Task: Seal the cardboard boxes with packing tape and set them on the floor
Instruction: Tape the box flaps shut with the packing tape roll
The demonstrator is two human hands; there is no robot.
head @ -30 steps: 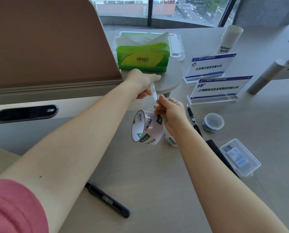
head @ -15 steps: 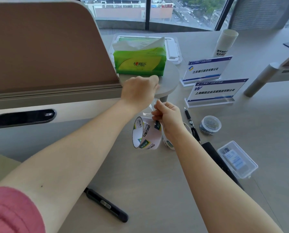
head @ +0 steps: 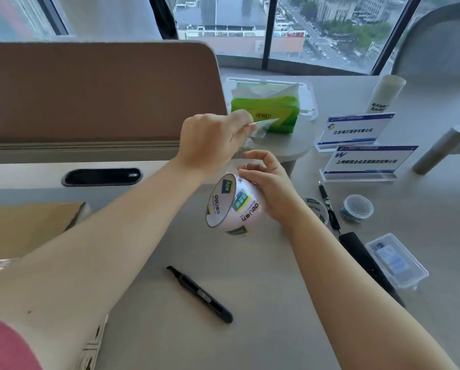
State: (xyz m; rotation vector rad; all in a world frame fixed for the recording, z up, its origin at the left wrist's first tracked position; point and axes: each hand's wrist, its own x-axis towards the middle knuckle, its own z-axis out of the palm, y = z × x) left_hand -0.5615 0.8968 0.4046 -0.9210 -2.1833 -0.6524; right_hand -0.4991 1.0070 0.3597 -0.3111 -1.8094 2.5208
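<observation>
My right hand (head: 270, 186) grips a roll of clear packing tape (head: 232, 206) with printed labels, held above the table at the centre. My left hand (head: 210, 140) pinches the free end of the tape (head: 262, 128) and holds it up and away from the roll, so a clear strip stretches between the two hands. A cardboard box (head: 23, 228) lies at the left edge, partly hidden under my left forearm. A second box corner (head: 92, 351) shows at the bottom left.
A black utility knife (head: 199, 293) lies on the table in front of me. To the right are a pen (head: 329, 206), a second tape roll (head: 315, 208), a round tin (head: 357, 208), a clear plastic case (head: 395, 260) and two name signs (head: 367, 161). A green tissue pack (head: 266, 113) sits behind.
My left hand has pulled the tape end up and farther from the roll, lengthening the strip. The view tilted up, showing more window and the cardboard box at left.
</observation>
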